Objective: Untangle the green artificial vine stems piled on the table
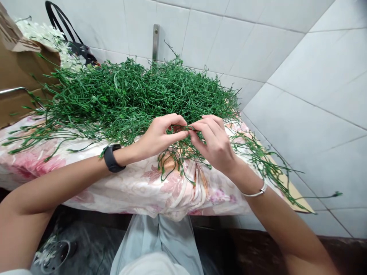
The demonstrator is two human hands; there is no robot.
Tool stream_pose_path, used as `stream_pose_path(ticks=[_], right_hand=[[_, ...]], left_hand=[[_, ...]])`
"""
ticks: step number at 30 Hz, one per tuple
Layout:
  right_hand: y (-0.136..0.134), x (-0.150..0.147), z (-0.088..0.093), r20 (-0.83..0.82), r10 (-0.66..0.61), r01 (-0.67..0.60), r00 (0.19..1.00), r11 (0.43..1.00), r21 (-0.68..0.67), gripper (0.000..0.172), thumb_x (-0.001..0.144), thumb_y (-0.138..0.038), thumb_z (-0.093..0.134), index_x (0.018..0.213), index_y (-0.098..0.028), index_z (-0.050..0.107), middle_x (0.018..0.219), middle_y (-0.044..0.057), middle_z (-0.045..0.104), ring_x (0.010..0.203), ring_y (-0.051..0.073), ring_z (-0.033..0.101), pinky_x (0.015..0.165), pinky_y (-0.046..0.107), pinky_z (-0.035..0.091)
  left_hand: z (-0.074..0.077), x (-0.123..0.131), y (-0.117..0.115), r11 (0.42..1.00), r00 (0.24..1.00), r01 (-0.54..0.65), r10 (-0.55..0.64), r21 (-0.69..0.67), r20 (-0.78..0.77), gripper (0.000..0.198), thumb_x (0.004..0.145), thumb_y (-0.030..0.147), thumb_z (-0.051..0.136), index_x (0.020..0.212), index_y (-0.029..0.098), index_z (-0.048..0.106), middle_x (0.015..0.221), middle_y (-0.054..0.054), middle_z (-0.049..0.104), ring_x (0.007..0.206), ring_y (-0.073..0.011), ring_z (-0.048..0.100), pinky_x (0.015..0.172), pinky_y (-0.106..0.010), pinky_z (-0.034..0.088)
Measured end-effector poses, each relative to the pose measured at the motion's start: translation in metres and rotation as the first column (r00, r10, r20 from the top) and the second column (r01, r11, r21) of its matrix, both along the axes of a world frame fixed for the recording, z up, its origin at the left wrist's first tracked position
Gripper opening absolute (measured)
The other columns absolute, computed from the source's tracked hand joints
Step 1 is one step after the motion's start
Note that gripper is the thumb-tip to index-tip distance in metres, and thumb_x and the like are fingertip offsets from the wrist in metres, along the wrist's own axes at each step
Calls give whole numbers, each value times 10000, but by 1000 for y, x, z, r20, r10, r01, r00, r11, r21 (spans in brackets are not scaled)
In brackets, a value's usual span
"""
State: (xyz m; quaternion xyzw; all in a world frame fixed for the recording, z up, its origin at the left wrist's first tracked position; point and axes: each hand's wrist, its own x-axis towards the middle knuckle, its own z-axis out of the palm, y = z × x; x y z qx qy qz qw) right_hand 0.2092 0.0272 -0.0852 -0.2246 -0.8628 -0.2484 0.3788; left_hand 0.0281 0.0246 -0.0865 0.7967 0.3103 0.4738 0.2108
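My left hand [164, 133] and my right hand [213, 141] meet fingertip to fingertip over the front edge of a large heap of green artificial flower stems [129, 91]. Both pinch a thin green stem [187, 128] between thumb and fingers. Just how the fingertips grip it is partly hidden. Below my hands, several loose stems [177, 160] hang over the floral tablecloth [123, 191]. To the right of my right hand, another spread of stems [263, 160] lies along the table's side.
At the left stands a cardboard box [25, 72] beside white artificial flowers [43, 36] and a bag with black handles [64, 23]. White tiled walls [309, 99] close off the back and right. A metal bracket [155, 42] rises behind the heap. Down on the left is a cup-like container [56, 258].
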Motion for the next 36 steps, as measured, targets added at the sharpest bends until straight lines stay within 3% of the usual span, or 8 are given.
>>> stream_pose_path(ticks=[9, 13, 16, 19, 22, 27, 31, 36], right_hand=[[-5, -2, 3, -45, -114, 105, 993, 982, -156, 78, 876, -192, 386, 913, -188, 455, 816, 69, 506, 792, 181, 468, 702, 331, 376], [-4, -3, 1, -19, -136, 131, 991, 978, -161, 60, 876, -206, 390, 862, -188, 445, 764, 56, 484, 747, 173, 437, 683, 317, 358], [-4, -5, 1, 19, -156, 156, 988, 962, -223, 91, 880, -221, 388, 822, -182, 445, 735, 42, 484, 709, 160, 430, 677, 314, 334], [-7, -6, 3, 20, -161, 155, 987, 902, -402, 116, 885, -224, 392, 797, -176, 452, 695, 14, 481, 649, 130, 421, 666, 301, 317], [-10, -5, 9, -61, -144, 74, 988, 773, -630, 158, 890, -242, 391, 767, -176, 464, 629, -19, 455, 583, 102, 395, 617, 271, 313], [-9, 1, 17, -239, -131, -155, 962, 455, -877, 257, 860, -319, 457, 669, -157, 514, 576, -28, 389, 544, 77, 341, 517, 237, 264], [-7, 2, 18, -412, -176, -390, 894, 143, -909, 300, 810, -353, 530, 592, -156, 470, 540, -38, 336, 488, 57, 277, 460, 238, 183], [-8, -4, 15, -478, -267, -510, 837, -63, -858, 427, 801, -351, 538, 508, -193, 270, 481, -74, 189, 433, 41, 164, 427, 243, 120]], left_hand=[[1, 2, 0, 954, 970, 169, -117, -248, 213, 183, 773, 325, 583, 803, 145, 586, 744, -4, 545, 677, -90, 466, 612, -218, 381], [3, 3, -1, 946, 977, 115, -52, -304, 207, 120, 742, 248, 601, 752, 131, 578, 705, 1, 555, 651, -88, 485, 600, -218, 381], [1, 2, -1, 992, 998, -18, 26, -123, 58, 76, 742, 209, 579, 726, 135, 568, 691, -3, 565, 650, -100, 493, 615, -235, 383], [-2, 0, 2, 958, 978, -100, 144, 267, -149, 62, 777, 181, 532, 736, 145, 560, 713, -20, 570, 700, -125, 491, 678, -272, 369], [-4, -2, 5, 856, 933, -91, 252, 509, -258, 111, 827, 188, 466, 760, 159, 551, 747, -42, 582, 738, -151, 479, 696, -299, 343], [-2, -6, 8, 793, 892, 21, 260, 608, -369, 151, 856, 246, 425, 773, 182, 532, 778, -52, 592, 737, -169, 472, 697, -322, 316], [-2, -6, 5, 818, 896, 51, 216, 572, -389, 149, 861, 250, 405, 810, 188, 531, 798, -53, 590, 742, -170, 470, 710, -330, 315], [-5, -5, 4, 800, 893, 91, 198, 593, -404, 148, 842, 270, 432, 767, 200, 539, 776, -46, 580, 740, -173, 473, 726, -346, 323]])
